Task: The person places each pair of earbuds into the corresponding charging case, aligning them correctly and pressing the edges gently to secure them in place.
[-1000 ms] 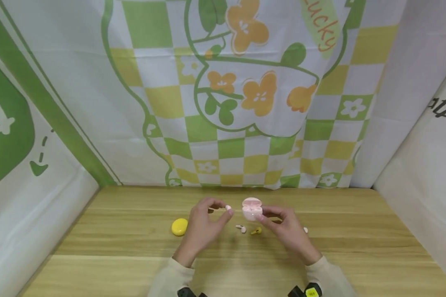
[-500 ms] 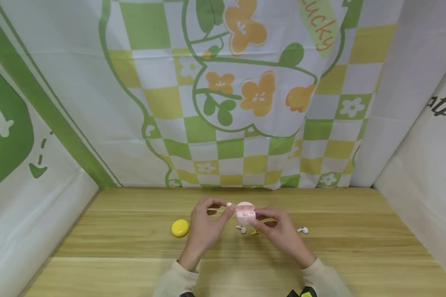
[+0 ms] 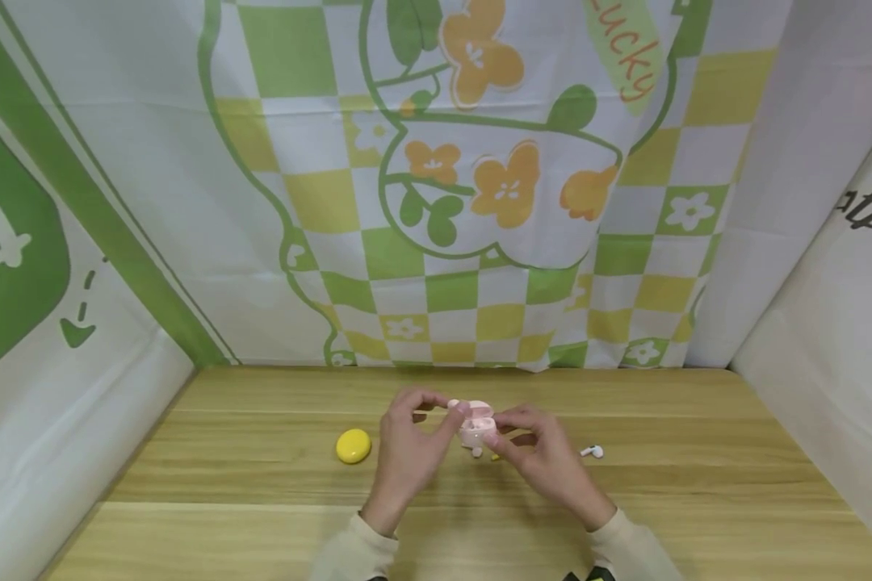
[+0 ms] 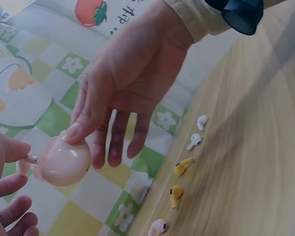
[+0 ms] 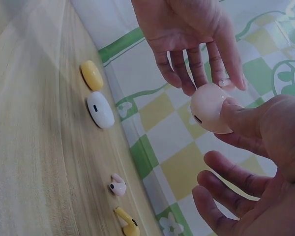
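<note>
- Green, yellow and white patterned cloth (image 3: 450,290) is hung beyond both grips.
- Beneath them, a wood-grained desk (image 3: 262,516) is seen.
- By the right grip (image 3: 552,464), a case's side is pinched between thumb and forefinger, its other fingers held apart.
- By the left grip (image 3: 410,444), an earbud is pinched between thumb and forefinger.
- Between the two grips, above the desk, the pink case (image 4: 69,164) is held with its lid raised.
- Left of the left grip, the yellow case (image 3: 353,445) is set down; the white case (image 5: 101,109) is shown only from the right wrist.
- At the case's opening, the held pink earbud (image 4: 29,159) is presented. The gap visible half a second ago has been closed, so seating is judged within reach; contact cannot be told.
- Below the grips, the loose pink earbud (image 5: 119,188) and two yellow earbuds (image 4: 181,168) are laid; farther right, two white earbuds (image 4: 195,139).
</note>
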Demonstrator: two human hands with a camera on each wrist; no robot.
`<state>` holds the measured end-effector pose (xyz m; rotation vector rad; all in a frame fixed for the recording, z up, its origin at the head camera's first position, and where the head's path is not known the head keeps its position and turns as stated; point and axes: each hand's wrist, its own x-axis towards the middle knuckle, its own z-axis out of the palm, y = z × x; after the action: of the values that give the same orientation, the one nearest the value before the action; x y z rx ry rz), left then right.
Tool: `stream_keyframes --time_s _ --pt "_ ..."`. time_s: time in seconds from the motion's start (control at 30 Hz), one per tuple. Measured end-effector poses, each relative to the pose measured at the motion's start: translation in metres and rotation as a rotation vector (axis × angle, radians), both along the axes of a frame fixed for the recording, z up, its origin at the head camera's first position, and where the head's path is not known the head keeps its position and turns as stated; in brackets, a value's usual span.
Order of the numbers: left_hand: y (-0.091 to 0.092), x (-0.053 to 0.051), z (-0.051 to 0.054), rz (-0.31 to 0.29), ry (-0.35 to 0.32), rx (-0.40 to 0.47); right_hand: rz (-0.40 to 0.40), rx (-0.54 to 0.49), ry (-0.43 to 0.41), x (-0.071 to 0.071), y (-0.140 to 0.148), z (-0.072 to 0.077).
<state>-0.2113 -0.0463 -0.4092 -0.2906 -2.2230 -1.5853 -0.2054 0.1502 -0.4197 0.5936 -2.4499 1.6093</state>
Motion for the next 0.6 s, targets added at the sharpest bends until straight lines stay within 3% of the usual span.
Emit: stream_keyframes --time_s 0.33,0.6 --pt "0.0075 0.0043 -0.0039 0.078 0.085 -0.071 -0.018 0.031 0.031 0.0025 -0.0029 -0.0007" --pt "0.0097 0.0048 -0.0052 0.105 0.077 -0.094 -0.026 0.028 0.033 0.0024 -0.0036 -0.0013"
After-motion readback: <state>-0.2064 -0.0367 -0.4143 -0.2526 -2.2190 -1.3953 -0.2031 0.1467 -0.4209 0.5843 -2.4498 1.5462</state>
